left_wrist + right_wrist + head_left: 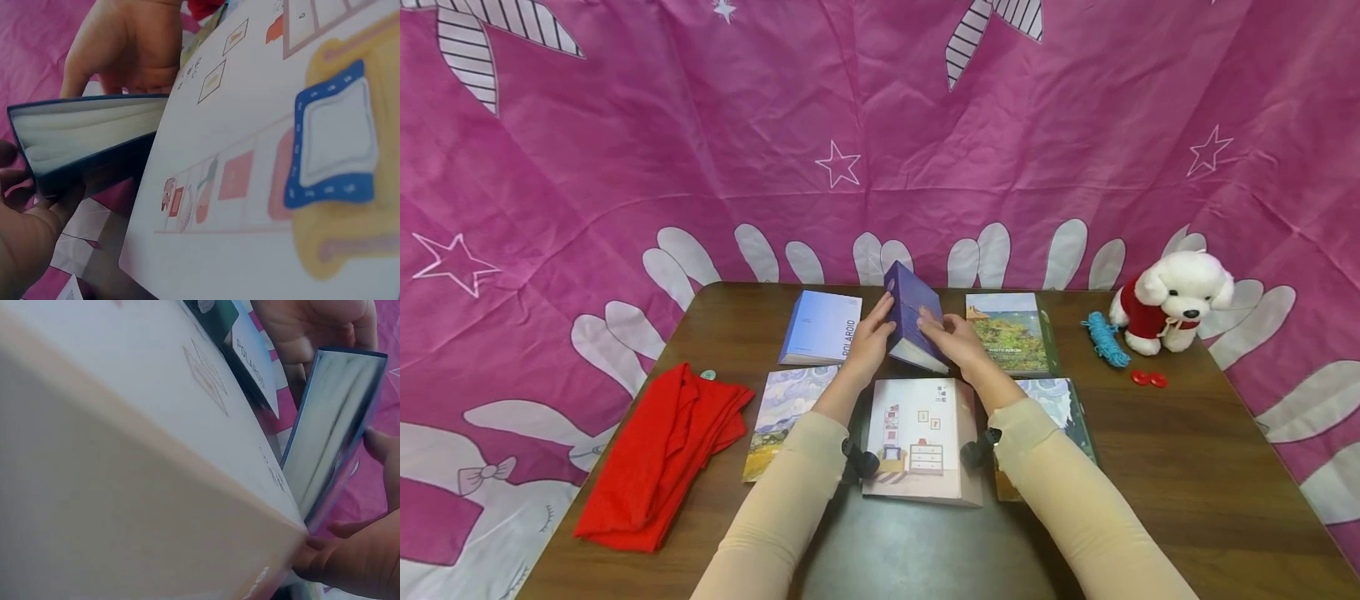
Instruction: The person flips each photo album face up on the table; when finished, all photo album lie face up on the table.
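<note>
A dark purple-blue photo album [917, 312] stands tilted at the back middle of the table, its white page edges [87, 128] showing in both wrist views. My left hand [868, 340] grips its left side, at the spine. On the right, my right hand [953, 337] holds the cover, fingers spread over it. Just in front lies a thick white album [917, 442] with a drawn room on its cover; it fills much of both wrist views. Left of the held album is a pale blue POLAROID album [823, 325], and to its right one with a garden picture [1007, 337].
Two more painted-cover albums lie partly under my forearms, one on the left [786, 408] and one on the right [1060, 404]. Folded red cloth [658, 458] is at far left, near a small green button [708, 375]. Blue cord [1105, 339], red buttons [1148, 379] and a white plush dog [1180, 296] occupy the right.
</note>
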Tool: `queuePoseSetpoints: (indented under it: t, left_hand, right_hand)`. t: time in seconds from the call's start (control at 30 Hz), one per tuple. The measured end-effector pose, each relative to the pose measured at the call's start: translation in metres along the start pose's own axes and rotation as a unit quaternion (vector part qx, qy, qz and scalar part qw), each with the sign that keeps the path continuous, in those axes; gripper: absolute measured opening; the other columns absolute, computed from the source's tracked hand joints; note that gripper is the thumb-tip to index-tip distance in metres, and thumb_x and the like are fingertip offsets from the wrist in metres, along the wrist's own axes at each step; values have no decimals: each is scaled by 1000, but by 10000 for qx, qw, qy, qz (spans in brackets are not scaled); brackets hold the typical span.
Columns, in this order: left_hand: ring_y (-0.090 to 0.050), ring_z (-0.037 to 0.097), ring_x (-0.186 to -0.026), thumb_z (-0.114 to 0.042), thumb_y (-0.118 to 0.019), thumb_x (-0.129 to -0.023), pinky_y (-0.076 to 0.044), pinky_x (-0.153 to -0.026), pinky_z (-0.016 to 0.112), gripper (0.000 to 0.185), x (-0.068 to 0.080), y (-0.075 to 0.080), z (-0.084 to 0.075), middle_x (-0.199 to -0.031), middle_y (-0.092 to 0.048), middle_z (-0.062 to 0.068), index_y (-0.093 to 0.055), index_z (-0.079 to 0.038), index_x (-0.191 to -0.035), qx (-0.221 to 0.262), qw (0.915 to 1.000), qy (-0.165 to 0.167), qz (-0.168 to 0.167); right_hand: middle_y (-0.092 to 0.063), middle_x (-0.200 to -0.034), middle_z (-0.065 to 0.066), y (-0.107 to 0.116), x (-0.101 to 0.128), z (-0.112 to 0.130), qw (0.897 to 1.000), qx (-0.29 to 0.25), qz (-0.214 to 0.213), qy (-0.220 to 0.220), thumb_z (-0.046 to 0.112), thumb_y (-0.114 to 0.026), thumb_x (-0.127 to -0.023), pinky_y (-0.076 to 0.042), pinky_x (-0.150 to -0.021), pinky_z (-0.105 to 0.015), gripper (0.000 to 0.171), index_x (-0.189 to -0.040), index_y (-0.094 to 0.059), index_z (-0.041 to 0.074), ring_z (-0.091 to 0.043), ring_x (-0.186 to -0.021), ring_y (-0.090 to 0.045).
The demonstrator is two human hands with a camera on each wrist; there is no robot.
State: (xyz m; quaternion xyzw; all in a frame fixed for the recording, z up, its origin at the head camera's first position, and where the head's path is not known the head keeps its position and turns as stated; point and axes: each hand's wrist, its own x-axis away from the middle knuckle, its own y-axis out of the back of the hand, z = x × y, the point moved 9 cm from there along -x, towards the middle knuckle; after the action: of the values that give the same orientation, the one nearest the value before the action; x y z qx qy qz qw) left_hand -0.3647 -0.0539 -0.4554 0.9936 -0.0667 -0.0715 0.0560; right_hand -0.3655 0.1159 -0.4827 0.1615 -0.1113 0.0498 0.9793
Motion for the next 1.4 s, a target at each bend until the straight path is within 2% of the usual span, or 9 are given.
queuePoseSetpoints:
  t: [0.2, 0.4, 0.53, 0.67, 0.87, 0.93, 1.07, 1.17, 1.4]
  left_hand:
    - [-18, 26, -154, -35, -51, -104, -19, -123, 44, 59, 2, 2, 10, -167, -24, 6, -38, -14, -158, -110, 9993, 344, -63]
    - [-25, 28, -151, -32, -46, -106, -20, -123, 43, 58, 3, 2, 23, -163, -33, 8, -33, -12, -159, -186, 9967, 792, -9]
    - [-21, 28, -153, -32, -41, -107, -15, -124, 44, 61, 3, 0, 28, -165, -27, 9, -25, -8, -161, -440, 9934, 1054, 41]
    - [-18, 28, -154, -30, -42, -106, -13, -125, 45, 64, 5, -3, 32, -166, -25, 10, -21, -6, -162, -330, 9914, 1255, 172]
    - [-12, 30, -155, -27, -49, -101, -10, -125, 46, 71, 8, 1, 37, -167, -18, 13, -18, -2, -161, -258, 9874, 1561, 5]
    - [-12, 31, -155, -28, -50, -101, -11, -124, 47, 73, 8, 2, 38, -168, -17, 14, -17, -3, -161, -411, 9872, 1539, -19]
    - [-30, 35, -149, -32, -51, -101, -23, -122, 51, 69, 8, 7, 33, -162, -34, 15, -26, -6, -160, -1052, 9869, 1222, -62]
    - [-35, 35, -146, -35, -52, -101, -26, -120, 51, 66, 7, 12, 30, -159, -39, 14, -32, -8, -158, -1499, 9833, 1022, -156]
    - [-19, 33, -153, -32, -52, -103, -16, -124, 44, 66, 5, 20, 21, -166, -21, 16, -30, -2, -158, -1832, 9803, 605, -424]
  right_hand:
    - [-36, -157, -23, -1, 1, -5, 9999, 81, 100, -17, 51, -63, -97, -33, -116, -52, 83, -156, -33, 1, -39, -144, -35]
    - [-36, -157, -23, 1, 4, -5, 9997, 259, -7, 24, 47, -61, -99, -35, -115, -53, 77, -154, -35, 1, -39, -143, -36]
    - [-34, -159, -21, -2, 6, -2, 9994, 341, 43, 50, 46, -63, -98, -35, -115, -54, 76, -155, -36, 2, -39, -145, -33]
    - [-32, -161, -20, -5, 7, 0, 9994, 308, 125, 55, 41, -62, -99, -33, -117, -53, 74, -155, -35, 2, -38, -148, -30]
    - [-37, -157, -22, -7, 7, 0, 9989, 423, 150, 122, 33, -60, -101, -37, -114, -53, 65, -153, -38, 1, -39, -144, -36]
    - [-37, -157, -22, -8, 8, 1, 9988, 433, 165, 173, 30, -59, -101, -36, -114, -53, 62, -152, -40, 1, -40, -143, -36]
    - [-31, -161, -22, -7, 10, 2, 9989, 340, 218, 217, 26, -57, -101, -31, -117, -56, 62, -155, -36, 2, -40, -148, -27]
    - [-25, -164, -20, -4, 13, 3, 9993, 191, 227, 240, 25, -56, -102, -27, -119, -55, 64, -157, -32, 3, -39, -151, -21]
    - [-25, -165, -16, 13, 18, 5, 9993, 41, -24, 377, 28, -56, -104, -25, -121, -51, 63, -158, -32, 5, -35, -152, -20]
